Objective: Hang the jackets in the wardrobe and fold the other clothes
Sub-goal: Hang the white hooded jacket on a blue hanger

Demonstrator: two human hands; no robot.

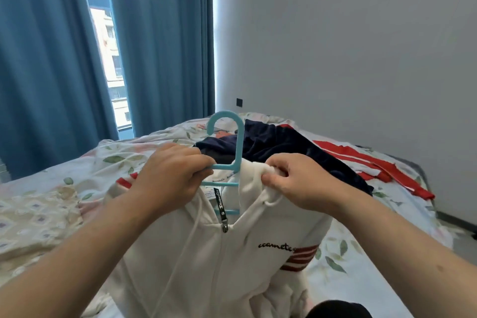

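Holds a white zip jacket [232, 266] up in front of the body with 2 hands, over the near side of a bed [77, 162] covered by a floral sheet. Grips the left shoulder bar of a teal plastic hanger [238, 142] with the left hand [170, 173], fingers curled over the bar and closed round it. Pinches a bunch of the jacket's white collar or hood cloth with the right hand [296, 183], thumb and curled fingers closed on the fabric just right of the hanger's stem. Hanger upright, hook at the top opening to the left, 2 lower rungs showing inside the jacket's open neck. Zip done up to the chest, with a black strap pull [220, 201] hanging at the neck and a white drawstring [180, 253] trailing down the front. Black script lettering and red stripes on the chest at the right. Beyond the hands, on the bed: a dark navy garment [284, 147] in a heap and, touching it on the right, a red and white garment [374, 162]. At the left, a cream patterned quilt [33, 214]. Farther back, blue curtains [51, 59] parted on a window [111, 46], and a pale wall [361, 46] with 1 black socket plate [239, 102].
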